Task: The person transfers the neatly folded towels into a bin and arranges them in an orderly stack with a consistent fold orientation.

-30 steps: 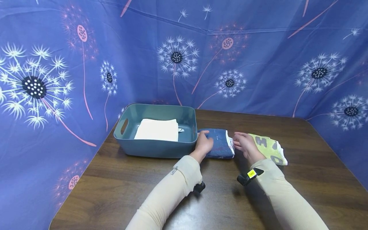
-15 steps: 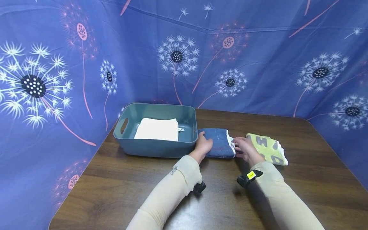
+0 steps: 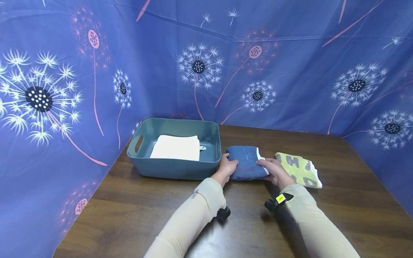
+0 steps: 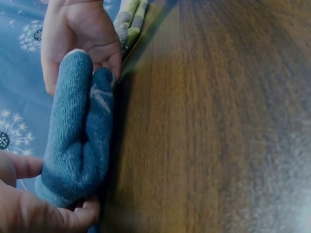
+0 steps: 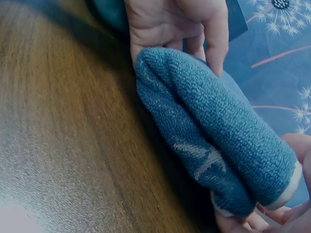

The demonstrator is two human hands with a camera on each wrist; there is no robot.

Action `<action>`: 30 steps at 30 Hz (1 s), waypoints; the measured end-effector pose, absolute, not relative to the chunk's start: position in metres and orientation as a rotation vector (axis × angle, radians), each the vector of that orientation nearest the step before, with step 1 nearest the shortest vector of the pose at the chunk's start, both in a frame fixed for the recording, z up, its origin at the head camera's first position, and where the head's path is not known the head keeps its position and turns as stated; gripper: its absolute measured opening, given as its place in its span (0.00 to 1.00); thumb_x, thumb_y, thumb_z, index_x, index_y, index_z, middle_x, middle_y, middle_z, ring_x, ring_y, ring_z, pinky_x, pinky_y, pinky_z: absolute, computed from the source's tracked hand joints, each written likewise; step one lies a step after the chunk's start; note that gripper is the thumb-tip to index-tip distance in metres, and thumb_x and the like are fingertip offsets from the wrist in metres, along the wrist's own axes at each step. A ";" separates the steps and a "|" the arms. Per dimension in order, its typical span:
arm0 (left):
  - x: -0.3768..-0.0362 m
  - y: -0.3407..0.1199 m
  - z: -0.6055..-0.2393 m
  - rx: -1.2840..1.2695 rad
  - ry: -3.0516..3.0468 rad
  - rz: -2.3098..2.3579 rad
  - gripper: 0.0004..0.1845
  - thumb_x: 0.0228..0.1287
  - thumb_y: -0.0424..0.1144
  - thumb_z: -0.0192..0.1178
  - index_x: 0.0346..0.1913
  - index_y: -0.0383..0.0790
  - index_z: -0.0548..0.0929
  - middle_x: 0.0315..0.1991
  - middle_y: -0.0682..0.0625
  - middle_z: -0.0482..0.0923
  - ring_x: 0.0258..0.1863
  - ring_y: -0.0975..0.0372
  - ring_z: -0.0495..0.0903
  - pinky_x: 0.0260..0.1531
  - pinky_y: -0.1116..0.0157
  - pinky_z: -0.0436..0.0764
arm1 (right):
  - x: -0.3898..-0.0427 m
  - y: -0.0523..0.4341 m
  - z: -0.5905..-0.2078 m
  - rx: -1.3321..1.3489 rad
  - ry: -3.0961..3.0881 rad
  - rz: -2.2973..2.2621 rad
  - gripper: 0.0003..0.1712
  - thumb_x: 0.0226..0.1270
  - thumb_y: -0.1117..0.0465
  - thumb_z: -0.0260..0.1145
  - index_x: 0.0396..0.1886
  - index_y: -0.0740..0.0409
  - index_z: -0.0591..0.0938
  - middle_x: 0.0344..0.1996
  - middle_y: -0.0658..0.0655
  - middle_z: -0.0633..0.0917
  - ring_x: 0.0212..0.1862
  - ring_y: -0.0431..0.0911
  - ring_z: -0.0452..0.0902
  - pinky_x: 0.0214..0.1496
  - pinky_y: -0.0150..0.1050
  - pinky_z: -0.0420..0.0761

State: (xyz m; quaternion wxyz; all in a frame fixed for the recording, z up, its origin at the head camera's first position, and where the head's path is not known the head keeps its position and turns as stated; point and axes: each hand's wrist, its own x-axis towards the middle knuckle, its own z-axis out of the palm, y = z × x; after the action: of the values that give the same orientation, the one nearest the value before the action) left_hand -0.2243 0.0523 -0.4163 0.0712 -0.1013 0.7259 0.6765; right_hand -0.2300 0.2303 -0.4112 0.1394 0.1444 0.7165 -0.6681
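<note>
A folded blue towel (image 3: 246, 163) with white edging is held between my two hands, just right of the basket. At its left end, my left hand (image 3: 227, 167) grips it with the thumb above and fingers beneath, as the left wrist view shows. Around the white-edged right end, my right hand (image 3: 273, 170) pinches the folded layers. In the right wrist view the towel (image 5: 218, 111) shows its thick folds from the near side, and its underside looks slightly off the table.
A teal plastic basket (image 3: 174, 169) with handle holes stands on the left, a folded white cloth (image 3: 175, 147) inside. Right of my right hand lies a folded yellow-green towel (image 3: 298, 168) with grey letters. Patterned blue fabric (image 3: 161, 71) hangs behind the brown wooden table (image 3: 135, 215).
My right hand has closed from beside the blue towel onto its right end. The towel has shifted slightly right, away from the basket. My left hand stays at the left end.
</note>
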 end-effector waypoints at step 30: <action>-0.228 0.050 -0.418 -0.229 2.030 2.158 0.28 0.62 0.34 0.58 0.64 0.36 0.63 0.60 0.36 0.68 0.58 0.49 0.69 0.58 0.55 0.66 | -0.223 0.234 -0.401 0.463 2.047 -2.017 0.42 0.61 0.65 0.60 0.69 0.70 0.50 0.42 0.56 0.72 0.30 0.38 0.75 0.33 0.36 0.77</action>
State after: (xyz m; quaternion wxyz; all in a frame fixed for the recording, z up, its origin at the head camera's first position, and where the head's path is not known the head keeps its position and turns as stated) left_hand -0.2277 0.0497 -0.4180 0.0849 -0.0768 0.6807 0.7236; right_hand -0.2231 0.2337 -0.4012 0.1151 0.1582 0.6984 -0.6884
